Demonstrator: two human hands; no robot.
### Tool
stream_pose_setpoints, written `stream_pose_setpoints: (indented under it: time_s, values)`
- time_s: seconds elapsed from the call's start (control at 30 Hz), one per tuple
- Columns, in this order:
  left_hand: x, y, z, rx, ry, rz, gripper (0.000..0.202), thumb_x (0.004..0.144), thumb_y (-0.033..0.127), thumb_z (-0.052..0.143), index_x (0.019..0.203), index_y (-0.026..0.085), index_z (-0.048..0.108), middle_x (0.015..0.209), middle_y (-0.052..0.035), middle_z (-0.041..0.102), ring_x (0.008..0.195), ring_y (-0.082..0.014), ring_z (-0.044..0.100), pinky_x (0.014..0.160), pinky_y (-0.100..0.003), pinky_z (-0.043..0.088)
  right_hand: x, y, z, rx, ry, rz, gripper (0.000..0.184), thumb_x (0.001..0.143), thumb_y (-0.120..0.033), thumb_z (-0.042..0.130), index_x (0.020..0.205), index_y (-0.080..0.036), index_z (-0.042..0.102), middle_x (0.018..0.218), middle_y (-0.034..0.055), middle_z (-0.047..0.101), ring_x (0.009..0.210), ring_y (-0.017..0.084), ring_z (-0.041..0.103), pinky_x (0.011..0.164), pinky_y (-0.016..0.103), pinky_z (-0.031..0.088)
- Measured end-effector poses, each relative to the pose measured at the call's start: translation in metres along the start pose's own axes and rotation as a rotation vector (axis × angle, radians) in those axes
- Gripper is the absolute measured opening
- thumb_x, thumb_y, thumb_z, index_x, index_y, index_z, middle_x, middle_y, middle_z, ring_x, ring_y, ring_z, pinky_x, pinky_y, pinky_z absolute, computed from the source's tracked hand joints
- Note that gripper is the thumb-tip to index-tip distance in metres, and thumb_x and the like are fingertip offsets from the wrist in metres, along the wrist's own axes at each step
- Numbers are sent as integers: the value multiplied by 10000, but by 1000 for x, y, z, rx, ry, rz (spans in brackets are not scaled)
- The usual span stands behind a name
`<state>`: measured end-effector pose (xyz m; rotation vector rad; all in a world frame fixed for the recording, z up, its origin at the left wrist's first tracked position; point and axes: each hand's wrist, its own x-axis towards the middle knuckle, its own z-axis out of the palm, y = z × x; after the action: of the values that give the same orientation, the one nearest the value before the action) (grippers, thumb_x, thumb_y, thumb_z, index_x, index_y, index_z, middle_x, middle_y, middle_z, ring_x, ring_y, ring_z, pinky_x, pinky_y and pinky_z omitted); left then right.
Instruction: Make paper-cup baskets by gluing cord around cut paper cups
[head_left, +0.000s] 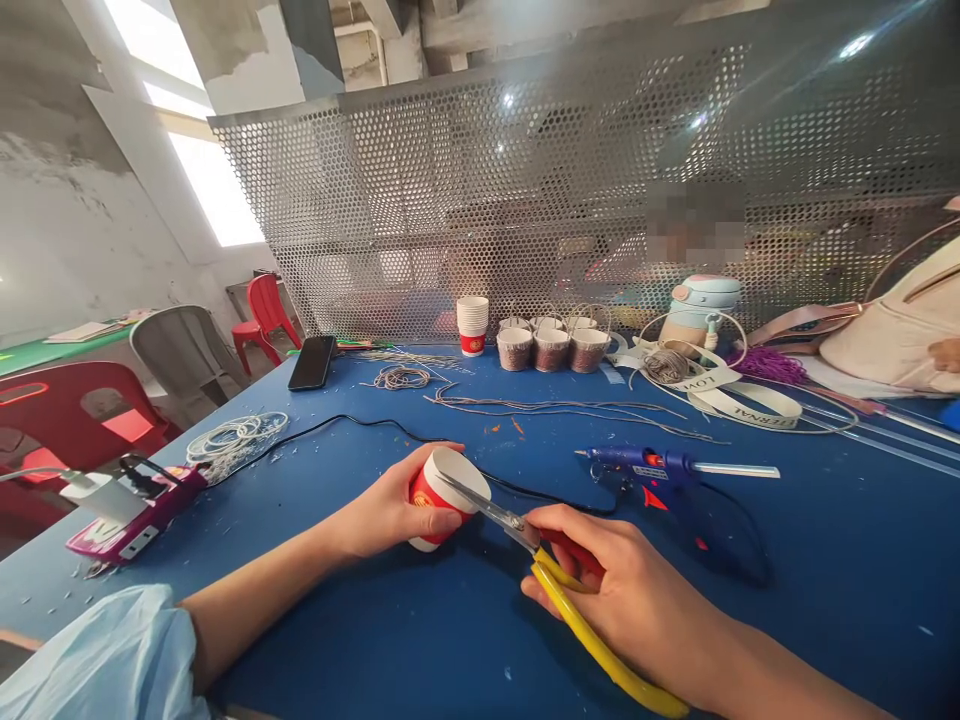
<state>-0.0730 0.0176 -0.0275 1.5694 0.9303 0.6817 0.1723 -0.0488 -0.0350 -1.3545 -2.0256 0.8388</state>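
In my left hand (386, 510) is a red and white paper cup (439, 500), tilted, with my fingers and thumb wrapped round its side. My right hand (637, 585) grips a pair of scissors (517, 522) with one red and one yellow handle. The blades reach over the cup's rim, and one lies across its mouth. I cannot tell whether they are cutting the paper. Just beyond my right hand, a blue glue gun (652, 462) with a clear glue stick lies on its side.
A stack of paper cups (472, 325) stands at the back beside several twine-wrapped cups (551, 350). Cut cords (555, 405) lie across the blue table (405, 640). A power strip (139, 515) is at left, a phone (312, 362) behind it. A bottle (701, 310) stands back right.
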Motion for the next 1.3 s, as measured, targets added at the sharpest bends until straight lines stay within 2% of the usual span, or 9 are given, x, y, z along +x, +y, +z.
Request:
stream_pose_setpoints:
  time_s: [0.47, 0.9, 1.13, 1.3]
  values:
    - [-3, 2, 2, -44, -4, -17, 806, 628, 366, 794, 1317, 173, 422, 1073, -66, 572, 923, -200, 515, 837, -321, 446, -2, -5, 0, -50, 20, -29, 166, 773, -302, 690, 926, -264, 638, 617, -79, 375, 548, 111, 326, 495, 210, 334]
    - [-3, -2, 2, -83, -3, -7, 844, 623, 383, 816, 1335, 188, 409, 1048, -63, 580, 906, -198, 520, 823, -326, 447, -4, -4, 0, -34, 10, -35, 154, 811, -342, 648, 930, -246, 630, 622, -68, 439, 544, 112, 350, 513, 214, 364]
    - [-4, -3, 0, -60, 140, 38, 900, 675, 420, 798, 1409, 207, 323, 1002, -50, 614, 878, -195, 564, 811, -318, 466, 2, -8, -4, -18, 85, 3, 165, 822, -380, 621, 907, -238, 629, 548, -73, 428, 493, 107, 376, 464, 206, 381]
    - [-5, -7, 4, 139, 226, 90, 864, 698, 436, 781, 1404, 222, 333, 1033, -41, 583, 857, -187, 563, 795, -323, 486, 3, -2, 1, -86, 109, -29, 229, 805, -360, 663, 1004, -247, 646, 660, -43, 556, 547, 116, 496, 498, 202, 437]
